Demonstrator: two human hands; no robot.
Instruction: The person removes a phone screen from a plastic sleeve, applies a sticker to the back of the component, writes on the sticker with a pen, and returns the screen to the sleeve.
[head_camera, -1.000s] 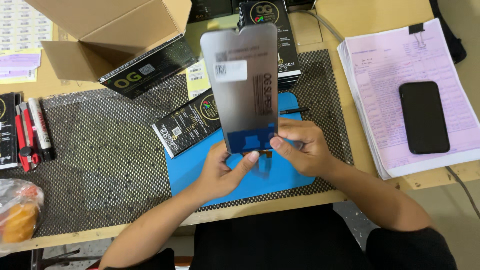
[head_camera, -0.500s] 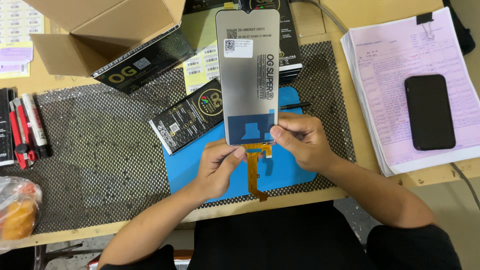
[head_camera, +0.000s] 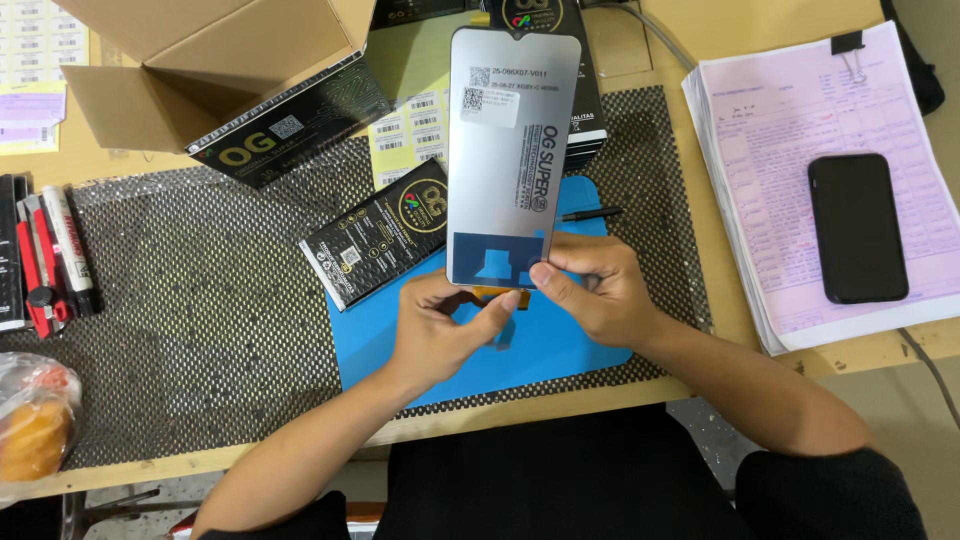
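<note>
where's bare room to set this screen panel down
Free: the black mesh mat between the markers and blue mat, and the blue mat's near edge under the hands. Crowded: the far edge, with cardboard box, black packages and label sheets.

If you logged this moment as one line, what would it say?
hands: left hand and right hand both grip bottom edge | held: grey rectangular phone screen panel, upright | below: blue rubber mat
</note>
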